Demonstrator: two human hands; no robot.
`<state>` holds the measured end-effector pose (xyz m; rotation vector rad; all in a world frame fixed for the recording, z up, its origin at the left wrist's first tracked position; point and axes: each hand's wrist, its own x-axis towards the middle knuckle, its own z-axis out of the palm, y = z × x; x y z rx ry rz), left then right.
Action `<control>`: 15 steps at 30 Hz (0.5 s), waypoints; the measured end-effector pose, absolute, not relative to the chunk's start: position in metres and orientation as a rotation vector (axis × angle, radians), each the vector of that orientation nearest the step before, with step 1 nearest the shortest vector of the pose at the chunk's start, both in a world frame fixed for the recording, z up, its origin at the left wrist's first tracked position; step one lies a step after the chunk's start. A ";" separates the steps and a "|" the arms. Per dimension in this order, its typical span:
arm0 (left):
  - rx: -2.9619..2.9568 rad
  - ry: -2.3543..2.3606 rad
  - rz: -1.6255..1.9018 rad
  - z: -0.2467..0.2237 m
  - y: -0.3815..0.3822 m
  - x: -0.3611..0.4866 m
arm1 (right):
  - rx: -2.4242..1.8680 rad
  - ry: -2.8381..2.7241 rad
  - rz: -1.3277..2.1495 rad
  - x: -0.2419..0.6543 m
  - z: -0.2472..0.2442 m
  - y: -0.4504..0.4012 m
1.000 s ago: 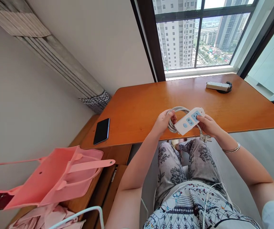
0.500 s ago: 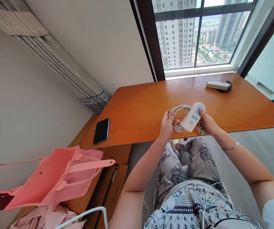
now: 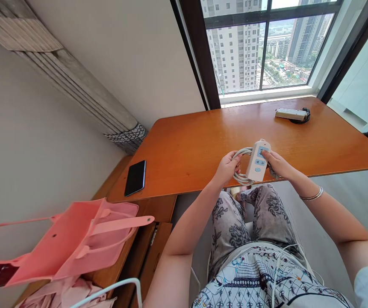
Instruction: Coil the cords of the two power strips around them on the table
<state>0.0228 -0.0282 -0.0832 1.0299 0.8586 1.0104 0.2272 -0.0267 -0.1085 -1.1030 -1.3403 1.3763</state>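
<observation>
- Obscured: the right hand's (image 3: 276, 164) fingers behind the white power strip (image 3: 258, 162); whether they are together or apart cannot be told. Its thumb lies on the uppermost blue panel and covers part of the socket openings.
- Obscured: part of the coiled cable (image 3: 243, 176), behind the strip and inside the left hand (image 3: 228, 168). The portion below the right hand is hard to make out.
- Cut off: the pink bag (image 3: 75, 239), at the left frame border.
- Strip appearance: elongated white housing, narrow tab at the window end, light-blue panels along the face, the lowest one oval. Panel markings are too small to read.
- Cable appearance: pale grey, wound in several loops.
- Strip position: at the near edge of the brown table (image 3: 184, 149), socket face up, tab end pointing toward the window (image 3: 276, 53).
- Left hand: thumb and fingers closed on the loops.
</observation>
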 end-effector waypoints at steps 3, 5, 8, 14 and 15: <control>0.928 0.845 1.013 -0.086 -0.032 0.026 | -1.079 -1.333 1.353 0.227 -0.109 -0.026; 0.889 0.832 0.969 -0.085 -0.031 0.025 | -1.070 -1.328 1.306 0.226 -0.109 -0.026; 0.844 0.824 0.823 -0.081 -0.029 0.021 | -1.088 -1.329 1.263 0.225 -0.109 -0.028; 0.797 0.780 0.865 -0.083 -0.029 0.020 | -1.133 -1.393 1.239 0.225 -0.110 -0.028; 0.790 0.771 0.892 -0.085 -0.030 0.022 | -1.134 -1.409 1.236 0.225 -0.110 -0.028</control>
